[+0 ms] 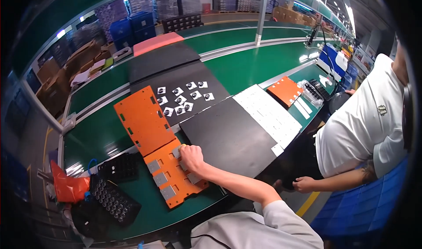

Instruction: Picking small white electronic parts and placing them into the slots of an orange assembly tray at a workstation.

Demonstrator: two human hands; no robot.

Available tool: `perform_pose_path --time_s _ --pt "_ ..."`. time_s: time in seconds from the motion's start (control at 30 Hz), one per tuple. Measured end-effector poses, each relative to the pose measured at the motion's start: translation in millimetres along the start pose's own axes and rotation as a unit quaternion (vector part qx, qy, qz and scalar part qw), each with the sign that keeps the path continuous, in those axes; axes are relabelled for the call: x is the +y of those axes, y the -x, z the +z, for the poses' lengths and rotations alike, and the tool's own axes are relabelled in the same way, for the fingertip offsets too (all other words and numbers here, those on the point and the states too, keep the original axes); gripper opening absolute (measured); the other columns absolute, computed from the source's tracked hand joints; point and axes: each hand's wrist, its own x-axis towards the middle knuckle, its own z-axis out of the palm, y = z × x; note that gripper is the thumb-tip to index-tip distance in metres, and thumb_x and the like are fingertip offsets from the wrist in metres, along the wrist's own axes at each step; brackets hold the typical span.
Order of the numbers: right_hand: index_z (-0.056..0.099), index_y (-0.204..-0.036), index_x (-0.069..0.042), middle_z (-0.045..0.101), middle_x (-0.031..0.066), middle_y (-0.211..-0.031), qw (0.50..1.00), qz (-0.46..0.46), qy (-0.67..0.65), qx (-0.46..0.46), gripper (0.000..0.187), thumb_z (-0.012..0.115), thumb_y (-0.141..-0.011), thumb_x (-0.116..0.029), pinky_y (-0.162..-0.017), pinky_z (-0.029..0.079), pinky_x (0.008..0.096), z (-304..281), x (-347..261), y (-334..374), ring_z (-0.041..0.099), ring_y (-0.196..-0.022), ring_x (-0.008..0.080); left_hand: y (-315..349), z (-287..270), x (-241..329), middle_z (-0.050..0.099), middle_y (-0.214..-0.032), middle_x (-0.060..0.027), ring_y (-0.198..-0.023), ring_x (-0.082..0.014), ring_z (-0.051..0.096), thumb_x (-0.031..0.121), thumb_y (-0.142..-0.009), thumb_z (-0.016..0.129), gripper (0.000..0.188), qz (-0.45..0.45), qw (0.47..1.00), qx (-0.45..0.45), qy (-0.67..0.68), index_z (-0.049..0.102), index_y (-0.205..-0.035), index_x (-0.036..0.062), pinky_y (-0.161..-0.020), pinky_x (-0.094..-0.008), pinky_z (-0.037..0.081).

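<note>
My right hand [192,159] reaches over the lower half of an orange hinged fixture [176,199], its fingers pinched at the upper right of that half. Whatever the fingertips hold is hidden. Close to them lies a grey square plate [176,151], and others sit in the fixture, among them a left-hand plate [154,166] and a lower plate [168,192]. The fixture's perforated lid [145,120] is folded open, away from me. Beyond it, several small white squares with black round parts [180,100] lie on a dark mat [211,88]. My left hand is out of view.
Black trays of small clear round parts [116,201] and an orange-red bag [68,185] stand at left. A black mat [233,137], white sheet [268,112] and second orange fixture [285,91] lie to the right. A co-worker in white [351,130] stands right.
</note>
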Motion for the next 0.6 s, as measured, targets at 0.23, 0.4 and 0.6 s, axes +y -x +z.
perform_pose_path --time_s 0.23,0.4,0.6 --pt "0.061 -0.077 -0.004 0.068 0.0150 -0.071 0.998 -0.002 -0.064 0.004 0.007 0.059 -0.082 -0.008 -0.057 0.054 0.0403 -7.8 9.7 -2.9 0.070 -0.067 0.0295 94.0 -52.5 -32.3 0.055 -0.101 -0.0156 -0.074 -0.0187 0.051 0.053 -0.096 0.051 0.065 -0.104 0.861 -0.495 -0.044 0.049 -0.119 -0.0078 -0.069 -0.0305 0.043" --pt "0.060 -0.076 -0.004 0.067 0.0160 -0.069 0.999 -0.015 -0.048 -0.009 0.008 0.059 -0.082 -0.010 -0.055 0.053 0.0387 -11.4 8.0 1.0 0.069 -0.065 0.0301 150.7 -90.2 -34.1 0.056 -0.104 -0.0033 -0.086 -0.0103 0.048 0.008 -0.097 0.059 0.017 -0.378 0.754 -0.487 -0.225 0.058 -0.110 -0.0019 -0.076 -0.0246 0.040" --pt "0.062 -0.081 -0.011 0.068 0.0039 -0.065 0.997 -0.037 0.064 0.007 0.008 0.059 -0.087 -0.016 -0.053 0.054 0.0306 -8.3 -3.8 3.6 0.071 -0.062 0.0186 161.7 -76.6 -42.6 0.054 -0.093 -0.0001 -0.077 -0.0053 0.045 0.005 -0.093 0.066 0.026 -0.514 0.647 -0.528 -0.194 0.061 -0.119 0.0009 -0.064 -0.0203 0.038"
